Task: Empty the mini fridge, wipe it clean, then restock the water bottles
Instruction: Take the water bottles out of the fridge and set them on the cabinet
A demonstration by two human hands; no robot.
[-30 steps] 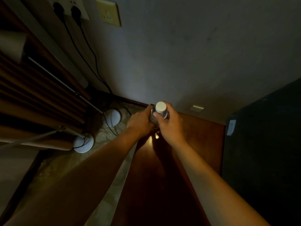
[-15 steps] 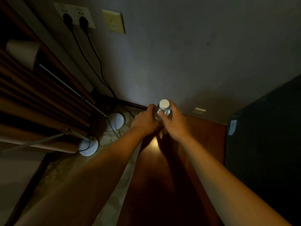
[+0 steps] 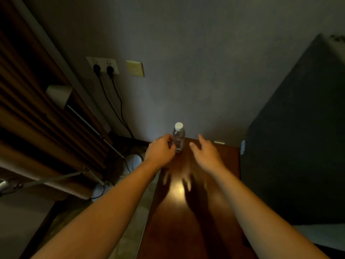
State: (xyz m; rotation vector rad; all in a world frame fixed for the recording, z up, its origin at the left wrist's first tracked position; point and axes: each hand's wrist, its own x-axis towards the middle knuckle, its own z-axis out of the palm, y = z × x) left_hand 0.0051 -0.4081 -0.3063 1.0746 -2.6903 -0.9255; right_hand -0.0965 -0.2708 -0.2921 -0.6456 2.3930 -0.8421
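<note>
Fingers (image 3: 172, 146) of the left hand (image 3: 160, 152) curl toward the lower body of the water bottle (image 3: 178, 139), thumb and fingertips right at its side; in this dim light I cannot tell for sure whether they pinch it or only brush it. Over on the other side, the right hand (image 3: 206, 155) is off the bottle, fingers spread and relaxed, palm turned toward it with a clear gap between.

That bottle stands upright at the far end of the dark wooden tabletop (image 3: 186, 230), close to the grey wall (image 3: 196, 53), its white cap (image 3: 179, 126) on. Both forearms reach in from below, and a warm glare with the hands' shadows lies on the polished wood just under the wrists.

To the right a large dark block (image 3: 298, 146) rises beside the table, touching or nearly touching its edge. On the wall at the left sit a white double socket (image 3: 103, 65) with two black plugs and their cords trailing down, and a yellowish plate (image 3: 135, 68) next to it. Below, on the floor, stand the round white bases (image 3: 133, 160) of lamps, and brown curtains (image 3: 28, 109) hang at the far left.
</note>
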